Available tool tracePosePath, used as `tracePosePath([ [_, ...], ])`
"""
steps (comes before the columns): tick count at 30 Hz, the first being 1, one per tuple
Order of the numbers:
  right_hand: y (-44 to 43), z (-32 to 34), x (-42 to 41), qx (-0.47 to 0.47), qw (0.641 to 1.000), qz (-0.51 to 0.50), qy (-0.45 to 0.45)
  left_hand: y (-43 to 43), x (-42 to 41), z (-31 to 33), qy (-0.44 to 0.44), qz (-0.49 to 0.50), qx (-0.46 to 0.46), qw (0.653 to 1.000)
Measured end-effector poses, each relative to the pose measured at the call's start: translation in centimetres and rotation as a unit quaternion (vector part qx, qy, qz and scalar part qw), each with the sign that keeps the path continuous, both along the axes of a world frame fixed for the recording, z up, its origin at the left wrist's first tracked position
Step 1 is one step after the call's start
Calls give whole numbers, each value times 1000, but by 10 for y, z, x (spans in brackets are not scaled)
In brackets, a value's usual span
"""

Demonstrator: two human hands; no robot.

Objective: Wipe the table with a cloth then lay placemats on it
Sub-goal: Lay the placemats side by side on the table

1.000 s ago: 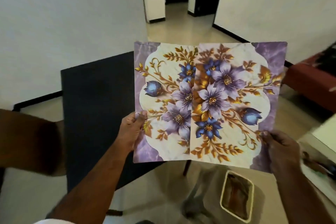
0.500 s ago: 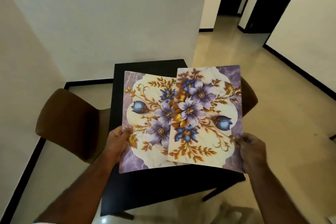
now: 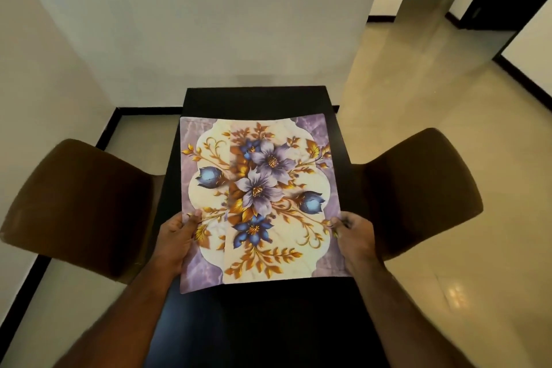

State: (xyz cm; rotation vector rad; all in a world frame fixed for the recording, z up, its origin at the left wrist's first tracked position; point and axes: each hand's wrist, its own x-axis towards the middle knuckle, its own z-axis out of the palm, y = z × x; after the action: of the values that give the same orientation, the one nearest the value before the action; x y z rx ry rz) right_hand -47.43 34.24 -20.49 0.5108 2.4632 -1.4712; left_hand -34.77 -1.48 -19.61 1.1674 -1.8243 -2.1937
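Observation:
Two floral placemats, cream and purple with blue and gold flowers, overlap above the middle of the black table (image 3: 257, 323). The lower placemat (image 3: 203, 158) shows at the left, and my left hand (image 3: 176, 239) grips its left edge. The upper placemat (image 3: 283, 188) covers most of it, with my right hand (image 3: 355, 236) gripping its right edge. Whether the mats touch the tabletop I cannot tell. No cloth is in view.
A brown chair (image 3: 80, 206) stands at the table's left side and another brown chair (image 3: 418, 188) at its right. A white wall (image 3: 209, 24) runs just behind the table's far end. Tiled floor (image 3: 448, 128) opens to the right toward dark doorways.
The view has swung round to face the table squarely. My hands have brought the two placemats down over the table's middle and slid them closer together, so they overlap more.

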Motion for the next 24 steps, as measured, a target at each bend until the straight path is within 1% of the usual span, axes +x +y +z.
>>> tracePosePath([
  [5, -25, -48, -43, 28, 999, 9, -29, -23, -42, -43, -30, 14, 4, 999],
  [10, -52, -91, -64, 56, 997, -8, -53, -51, -71, -82, -63, -2, -18, 998],
  [12, -58, -103, -65, 70, 996, -10, -58, -58, -78, -96, -93, -7, -46, 995],
  [13, -59, -107, -65, 77, 995, -9, -61, -60, -79, -99, -121, -19, -97, 988],
  [14, -59, -110, -64, 82, 995, -8, -63, -60, -80, -100, -166, -44, -182, 968],
  [15, -59, -113, -63, 85, 994, -8, -64, -58, -79, -100, -220, -80, -285, 929],
  [16, -58, -116, -61, 86, 994, -8, -65, -53, -78, -100, -268, -110, -390, 874],
  [17, -56, -117, -60, 86, 994, -8, -67, -47, -78, -98, -289, -120, -472, 824],
  [18, -55, -117, -58, 84, 994, -9, -66, -40, -81, -94, -280, -130, -523, 794],
  [19, -53, -118, -58, 80, 995, -9, -65, -34, -89, -94, -245, -148, -545, 788],
  [20, -51, -120, -58, 72, 995, -9, -63, -30, -99, -96, -204, -172, -537, 800],
  [22, -45, -120, -58, 47, 997, -12, -65, -19, -130, -97, -128, -202, -456, 857],
  [24, -39, -115, -57, 24, 997, -19, -65, -13, -169, -91, -106, -181, -362, 908],
])
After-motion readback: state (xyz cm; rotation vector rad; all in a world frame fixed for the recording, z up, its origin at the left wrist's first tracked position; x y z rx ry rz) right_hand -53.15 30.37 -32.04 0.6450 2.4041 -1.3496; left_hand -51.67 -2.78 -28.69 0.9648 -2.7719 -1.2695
